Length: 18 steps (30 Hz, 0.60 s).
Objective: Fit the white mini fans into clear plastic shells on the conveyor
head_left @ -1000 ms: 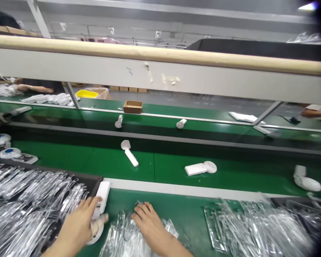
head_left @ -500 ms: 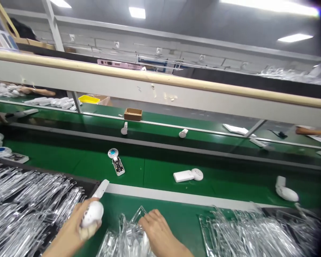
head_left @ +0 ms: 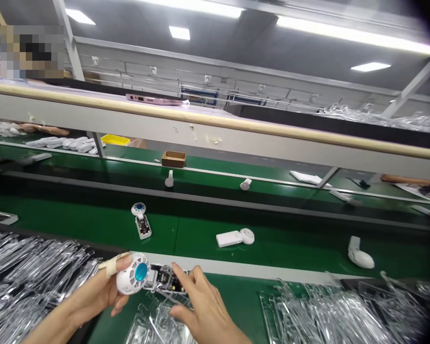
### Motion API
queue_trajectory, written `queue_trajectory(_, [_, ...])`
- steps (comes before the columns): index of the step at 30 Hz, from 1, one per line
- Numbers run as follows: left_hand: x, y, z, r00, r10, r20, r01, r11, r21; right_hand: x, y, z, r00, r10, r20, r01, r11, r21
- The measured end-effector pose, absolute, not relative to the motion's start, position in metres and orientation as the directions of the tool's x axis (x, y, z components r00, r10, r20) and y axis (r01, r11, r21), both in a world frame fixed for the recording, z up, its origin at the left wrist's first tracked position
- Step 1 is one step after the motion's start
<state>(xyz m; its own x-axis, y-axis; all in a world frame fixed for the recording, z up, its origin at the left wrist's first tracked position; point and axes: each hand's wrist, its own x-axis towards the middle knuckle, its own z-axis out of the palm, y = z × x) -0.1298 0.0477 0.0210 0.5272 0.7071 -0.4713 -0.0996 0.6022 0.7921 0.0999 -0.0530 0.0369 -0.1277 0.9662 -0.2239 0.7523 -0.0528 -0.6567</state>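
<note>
My left hand [head_left: 96,291] is closed around the round white head of a small handheld fan [head_left: 134,278] with a blue hub; its open body shows a circuit board. A bandage wraps one finger. My right hand [head_left: 200,306] touches the fan's open body with its fingertips, just above a pile of clear plastic blister shells [head_left: 157,325]. On the green conveyor belt [head_left: 75,222] beyond lie another open fan [head_left: 141,220], a closed white fan [head_left: 234,237] and a third white fan [head_left: 360,255].
Heaps of clear plastic shells lie at the left [head_left: 25,272] and right [head_left: 344,310]. A beam [head_left: 236,134] crosses above the belt. On the far bench stand a small cardboard box [head_left: 173,158], a yellow bin [head_left: 115,139] and white parts; another person's arm [head_left: 39,129] rests there.
My left hand lifted the fan and turned it so its blue hub and open circuit side face up. My right hand left the plastic shells and reached the fan's body. The belt items drifted left.
</note>
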Motion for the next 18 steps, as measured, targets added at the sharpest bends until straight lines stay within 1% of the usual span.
queue_trajectory(2, [-0.125, 0.049, 0.024, 0.565, 0.671, -0.481, -0.085, 0.627, 0.775, 0.091, -0.046, 0.031, -0.162, 0.975, -0.152, 0.797, 0.038, -0.603])
queue_trajectory(4, [-0.123, 0.051, 0.026, 0.577, 0.646, -0.5, -0.06, 0.644, 0.763, 0.085, -0.041, 0.027, -0.177, 0.978, -0.114, 0.82, 0.082, -0.566])
queue_trajectory(7, [-0.123, 0.055, 0.031, 0.577, 0.639, -0.508, -0.041, 0.644, 0.764, 0.083, -0.04, 0.024, -0.181, 0.981, -0.075, 0.807, 0.104, -0.581])
queue_trajectory(10, [-0.121, 0.057, 0.037, 0.568, 0.659, -0.492, -0.06, 0.629, 0.775, 0.087, -0.042, 0.019, -0.188, 0.981, -0.048, 0.789, 0.122, -0.603])
queue_trajectory(12, [-0.116, 0.059, 0.042, 0.568, 0.665, -0.486, -0.061, 0.623, 0.78, 0.09, -0.043, 0.012, -0.196, 0.979, -0.053, 0.764, 0.119, -0.634])
queue_trajectory(14, [-0.109, 0.06, 0.043, 0.571, 0.675, -0.467, -0.066, 0.605, 0.794, 0.093, -0.043, 0.004, -0.206, 0.977, -0.054, 0.709, 0.111, -0.697])
queue_trajectory(16, [-0.1, 0.059, 0.04, 0.566, 0.728, -0.386, -0.127, 0.54, 0.832, 0.097, -0.042, -0.001, -0.185, 0.983, -0.016, 0.636, 0.107, -0.764])
queue_trajectory(18, [-0.09, 0.053, 0.031, 0.492, 0.825, -0.278, -0.233, 0.432, 0.871, 0.1, -0.041, -0.004, -0.124, 0.991, 0.059, 0.597, 0.122, -0.793])
